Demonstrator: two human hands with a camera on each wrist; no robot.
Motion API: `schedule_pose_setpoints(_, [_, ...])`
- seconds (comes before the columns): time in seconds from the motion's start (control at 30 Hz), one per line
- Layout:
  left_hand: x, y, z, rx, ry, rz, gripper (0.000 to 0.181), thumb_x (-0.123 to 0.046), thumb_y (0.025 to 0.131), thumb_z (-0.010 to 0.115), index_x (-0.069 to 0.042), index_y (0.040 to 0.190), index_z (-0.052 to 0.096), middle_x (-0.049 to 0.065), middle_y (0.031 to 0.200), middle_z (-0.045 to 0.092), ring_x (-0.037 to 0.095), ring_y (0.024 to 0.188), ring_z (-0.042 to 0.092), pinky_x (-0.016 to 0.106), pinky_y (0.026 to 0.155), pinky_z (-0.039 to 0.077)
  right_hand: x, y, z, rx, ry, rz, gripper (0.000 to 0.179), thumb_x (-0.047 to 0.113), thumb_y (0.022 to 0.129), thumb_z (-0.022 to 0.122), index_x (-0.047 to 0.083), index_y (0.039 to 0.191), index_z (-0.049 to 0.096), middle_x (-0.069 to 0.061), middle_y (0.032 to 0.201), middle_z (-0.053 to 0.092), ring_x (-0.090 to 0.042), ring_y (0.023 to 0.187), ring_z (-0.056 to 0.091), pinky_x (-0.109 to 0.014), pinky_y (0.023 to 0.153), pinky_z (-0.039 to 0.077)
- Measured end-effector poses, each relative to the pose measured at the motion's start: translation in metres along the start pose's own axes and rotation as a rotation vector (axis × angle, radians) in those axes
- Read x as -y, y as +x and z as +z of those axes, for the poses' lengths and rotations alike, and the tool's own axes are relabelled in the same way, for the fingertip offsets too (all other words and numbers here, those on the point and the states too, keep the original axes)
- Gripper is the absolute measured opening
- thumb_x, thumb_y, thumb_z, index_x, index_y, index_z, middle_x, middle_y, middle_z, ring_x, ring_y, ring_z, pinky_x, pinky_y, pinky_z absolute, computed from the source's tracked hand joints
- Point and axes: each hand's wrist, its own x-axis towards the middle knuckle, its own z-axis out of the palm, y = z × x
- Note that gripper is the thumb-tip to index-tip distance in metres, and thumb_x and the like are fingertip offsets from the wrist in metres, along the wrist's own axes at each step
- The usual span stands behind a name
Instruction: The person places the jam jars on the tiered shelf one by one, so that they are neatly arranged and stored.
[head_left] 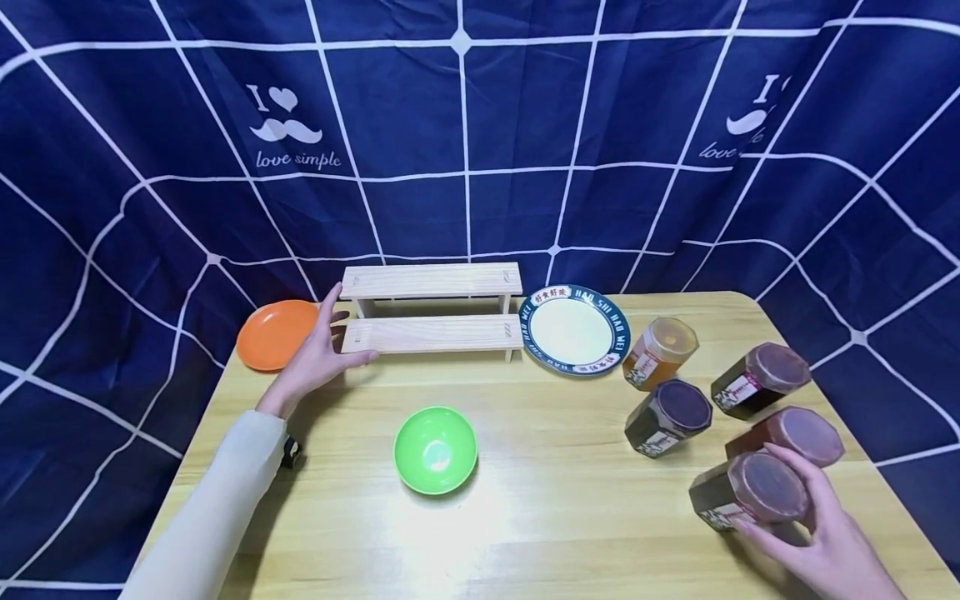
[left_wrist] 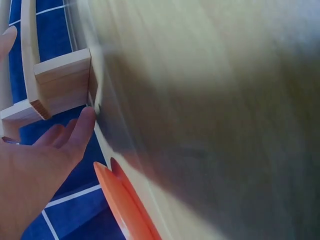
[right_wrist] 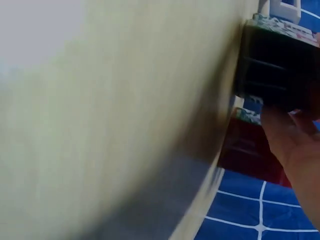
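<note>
My right hand (head_left: pixel 832 533) grips a dark octagonal jar (head_left: pixel 750 492) at the right front of the table. In the right wrist view the fingers wrap the side of this dark jar (right_wrist: pixel 275 67), with a red-brown jar (right_wrist: pixel 247 150) beside it. Over on the left, my left hand (head_left: pixel 318 354) is spread at the left end of a two-tier wooden shelf (head_left: pixel 435 333). Its thumb lies by the front edge of the lower tier, its fingers by the side. The left wrist view shows a straight fingertip (left_wrist: pixel 87 117) close to the shelf's end board (left_wrist: pixel 65 80).
An orange plate (head_left: pixel 262 354) lies left of the shelf, a blue-rimmed plate (head_left: pixel 534 333) right of it. A green bowl (head_left: pixel 435 475) stands mid-table. Near the gripped jar are an amber jar (head_left: pixel 656 358), two dark jars (head_left: pixel 663 425) and a red-brown jar (head_left: pixel 806 433). Blue cloth surrounds the table.
</note>
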Motion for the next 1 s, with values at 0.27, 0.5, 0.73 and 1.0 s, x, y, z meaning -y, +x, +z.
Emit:
schedule_pose_setpoints(0.27, [0.008,0.007,0.001,-0.029,0.123,0.050,0.128,-0.019,0.088,0.095,-0.032,0.177,0.003,0.031,0.155,0.046,0.048,0.132,0.054,0.064,0.106,0.045,0.002,-0.002,0.005,-0.027,0.052,0.022,0.119,-0.031,0.065,0.088,-0.002,0.164,0.029,0.011,0.141,0.057,0.006,0.117,0.062,-0.010,0.088,0.049])
schedule_pose_setpoints(0.5, [0.004,0.011,0.003,-0.031,0.185,0.024,0.129,-0.027,0.089,0.095,-0.031,0.176,-0.001,0.032,0.142,0.053,0.046,0.119,0.059,0.058,0.102,0.044,0.006,-0.002,0.004,-0.021,0.053,0.067,0.111,-0.028,0.071,0.087,0.001,0.163,0.032,0.013,0.142,0.057,0.005,0.115,0.063,-0.011,0.087,0.051])
schedule_pose_setpoints(0.73, [0.003,0.016,0.010,-0.033,0.185,0.016,0.132,-0.029,0.089,0.095,-0.028,0.175,-0.004,0.030,0.141,0.055,0.043,0.115,0.059,0.057,0.103,0.043,0.015,-0.002,0.003,-0.062,0.117,0.052,0.110,-0.035,0.068,0.082,-0.004,0.163,0.033,0.007,0.141,0.059,0.003,0.116,0.065,-0.012,0.087,0.052])
schedule_pose_setpoints(1.0, [0.005,0.016,0.009,-0.052,0.207,0.043,0.131,-0.035,0.087,0.096,-0.025,0.175,0.000,0.031,0.137,0.057,0.044,0.111,0.060,0.059,0.098,0.044,0.033,0.011,0.006,-0.087,0.437,-0.109,0.111,-0.047,0.060,0.067,-0.015,0.158,0.025,-0.009,0.142,0.055,-0.007,0.118,0.068,-0.015,0.093,0.052])
